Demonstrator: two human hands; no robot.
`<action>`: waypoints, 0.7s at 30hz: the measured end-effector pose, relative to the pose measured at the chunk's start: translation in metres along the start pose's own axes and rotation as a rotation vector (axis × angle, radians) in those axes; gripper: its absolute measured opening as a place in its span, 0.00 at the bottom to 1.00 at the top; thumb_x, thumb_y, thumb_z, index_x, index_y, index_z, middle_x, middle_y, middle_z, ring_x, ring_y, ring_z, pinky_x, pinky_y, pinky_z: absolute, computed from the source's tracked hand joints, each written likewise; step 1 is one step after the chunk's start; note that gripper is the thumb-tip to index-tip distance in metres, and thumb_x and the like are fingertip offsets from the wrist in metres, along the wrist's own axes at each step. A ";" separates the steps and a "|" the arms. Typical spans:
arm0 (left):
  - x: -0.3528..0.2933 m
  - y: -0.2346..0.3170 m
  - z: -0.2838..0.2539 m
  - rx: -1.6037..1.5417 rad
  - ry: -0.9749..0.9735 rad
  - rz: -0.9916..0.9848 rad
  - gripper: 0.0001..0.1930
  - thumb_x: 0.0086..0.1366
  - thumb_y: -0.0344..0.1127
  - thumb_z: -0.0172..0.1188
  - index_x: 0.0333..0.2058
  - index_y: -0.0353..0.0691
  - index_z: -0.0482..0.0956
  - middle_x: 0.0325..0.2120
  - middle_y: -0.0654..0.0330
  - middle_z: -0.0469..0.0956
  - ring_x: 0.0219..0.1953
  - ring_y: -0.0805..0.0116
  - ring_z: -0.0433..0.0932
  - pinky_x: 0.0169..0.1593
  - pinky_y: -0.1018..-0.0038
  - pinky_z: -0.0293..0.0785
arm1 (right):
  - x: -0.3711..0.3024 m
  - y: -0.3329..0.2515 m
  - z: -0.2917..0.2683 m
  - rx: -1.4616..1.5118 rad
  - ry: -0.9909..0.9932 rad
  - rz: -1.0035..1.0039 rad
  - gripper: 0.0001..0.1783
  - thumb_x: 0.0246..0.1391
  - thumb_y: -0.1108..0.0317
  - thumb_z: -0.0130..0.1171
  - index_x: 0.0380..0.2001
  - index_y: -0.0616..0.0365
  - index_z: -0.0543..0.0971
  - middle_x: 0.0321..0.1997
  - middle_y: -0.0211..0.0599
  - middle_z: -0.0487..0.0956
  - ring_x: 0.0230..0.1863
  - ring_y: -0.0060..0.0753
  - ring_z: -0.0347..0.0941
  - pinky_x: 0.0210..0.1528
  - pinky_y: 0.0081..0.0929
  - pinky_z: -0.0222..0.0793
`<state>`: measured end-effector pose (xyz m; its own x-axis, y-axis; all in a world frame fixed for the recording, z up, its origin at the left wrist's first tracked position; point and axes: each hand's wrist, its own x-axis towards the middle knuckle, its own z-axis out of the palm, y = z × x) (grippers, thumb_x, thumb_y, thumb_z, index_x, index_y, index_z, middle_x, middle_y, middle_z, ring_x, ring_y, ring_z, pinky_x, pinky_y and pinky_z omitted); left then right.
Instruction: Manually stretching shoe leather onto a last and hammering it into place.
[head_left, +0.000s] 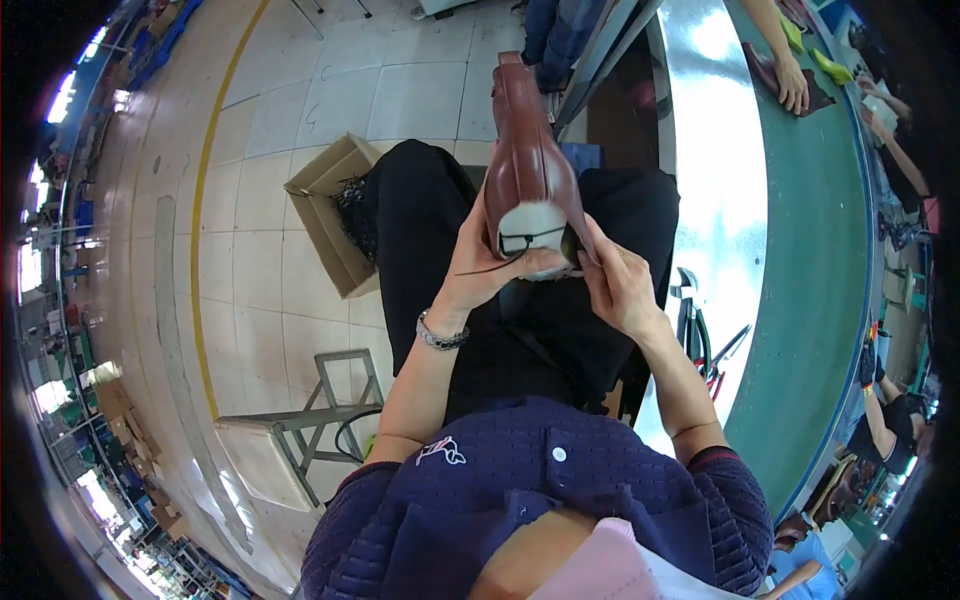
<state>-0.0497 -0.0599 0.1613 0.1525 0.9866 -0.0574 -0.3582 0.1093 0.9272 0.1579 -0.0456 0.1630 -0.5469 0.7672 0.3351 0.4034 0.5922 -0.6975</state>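
Note:
A glossy brown leather shoe [522, 150] is held over my lap, its narrow end pointing away from me. At its near end shows a white patch [532, 222] with a thin black cord [530, 240] across it, one loose end trailing left. My left hand [482, 262] is wrapped around the left side of the shoe, the thumb lying along the lower edge of the white patch. On the right, my right hand [618, 280] grips the edge of the brown leather between thumb and fingers. The underside of the shoe is hidden.
Left of my legs stands an open cardboard box [325, 225] holding black cord-like scraps. A stool [270, 450] is at lower left. To my right run a metal bench [715, 180] with tools [695, 320], and a green belt [810, 270]. Another person's hand [793, 88] rests on brown leather pieces.

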 end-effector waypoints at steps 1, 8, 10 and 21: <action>0.000 -0.001 -0.001 0.002 0.002 -0.003 0.57 0.48 0.30 0.75 0.69 0.41 0.42 0.63 0.58 0.60 0.62 0.69 0.63 0.63 0.69 0.62 | 0.000 0.002 -0.003 0.023 -0.007 -0.028 0.38 0.48 0.85 0.54 0.64 0.61 0.61 0.49 0.55 0.77 0.44 0.51 0.78 0.46 0.35 0.75; 0.015 -0.018 -0.007 0.218 -0.108 0.110 0.59 0.45 0.29 0.76 0.69 0.43 0.42 0.68 0.60 0.49 0.66 0.68 0.56 0.66 0.68 0.58 | 0.002 0.004 -0.017 0.158 -0.071 0.074 0.38 0.48 0.83 0.57 0.64 0.61 0.60 0.64 0.52 0.65 0.63 0.51 0.65 0.63 0.37 0.64; 0.019 -0.021 -0.009 0.082 -0.152 0.157 0.59 0.44 0.27 0.75 0.69 0.44 0.43 0.69 0.59 0.47 0.68 0.67 0.54 0.67 0.67 0.56 | 0.005 -0.002 -0.026 0.174 -0.125 0.152 0.41 0.50 0.75 0.62 0.66 0.58 0.57 0.66 0.50 0.63 0.67 0.51 0.59 0.66 0.40 0.58; 0.020 -0.039 -0.009 0.226 -0.215 0.131 0.57 0.44 0.21 0.71 0.69 0.46 0.44 0.68 0.58 0.50 0.68 0.63 0.55 0.67 0.66 0.56 | 0.005 -0.025 -0.060 0.435 -0.105 0.270 0.37 0.54 0.56 0.60 0.64 0.60 0.63 0.62 0.55 0.68 0.61 0.52 0.67 0.59 0.39 0.65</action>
<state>-0.0413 -0.0433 0.1209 0.3179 0.9399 0.1245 -0.1775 -0.0700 0.9816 0.1891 -0.0415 0.2199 -0.5454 0.8363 0.0567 0.2103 0.2020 -0.9565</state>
